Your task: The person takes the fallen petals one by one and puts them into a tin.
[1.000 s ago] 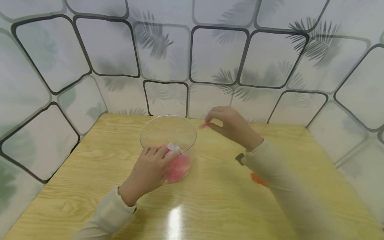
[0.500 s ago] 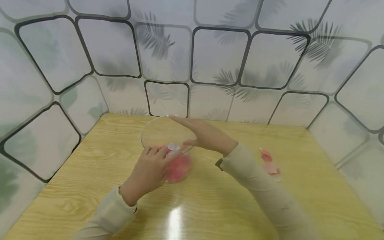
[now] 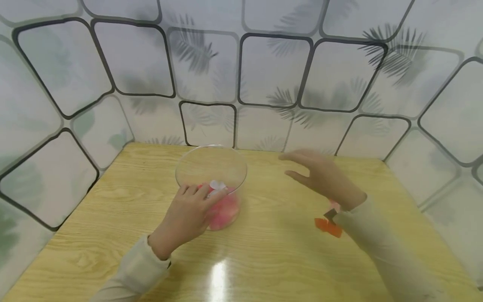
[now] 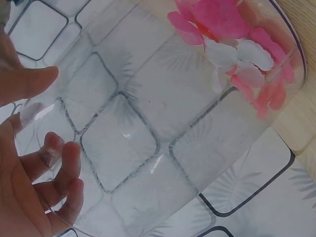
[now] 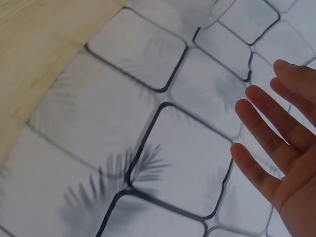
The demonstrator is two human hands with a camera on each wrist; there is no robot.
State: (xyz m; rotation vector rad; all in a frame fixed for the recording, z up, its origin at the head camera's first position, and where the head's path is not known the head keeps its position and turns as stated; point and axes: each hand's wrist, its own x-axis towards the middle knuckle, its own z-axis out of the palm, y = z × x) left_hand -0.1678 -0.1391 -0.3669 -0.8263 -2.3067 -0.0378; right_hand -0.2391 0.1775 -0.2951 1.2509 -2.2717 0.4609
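My left hand (image 3: 186, 214) grips the near rim of a clear round plastic container (image 3: 241, 164), fingers curled over the edge. The left wrist view shows the fingertips bent over the rim and the thumb apart from them. Pink, red and white flower petals (image 4: 217, 19) lie at the container's bottom. To the right, my right hand (image 3: 320, 174) is raised above the table with thumb and fingers parted, holding nothing. Its spread fingers also show in the right wrist view.
Orange petals (image 3: 328, 227) lie on the wooden table (image 3: 264, 260) below the right forearm. A pink petal (image 3: 334, 205) is partly hidden by the right wrist. A patterned wall covering (image 3: 211, 75) stands behind and along both sides.
My right hand, pinching a pink petal at first, moved left over the container's mouth with fingers spread, then came back right with nothing in it. My left hand stayed on the rim.
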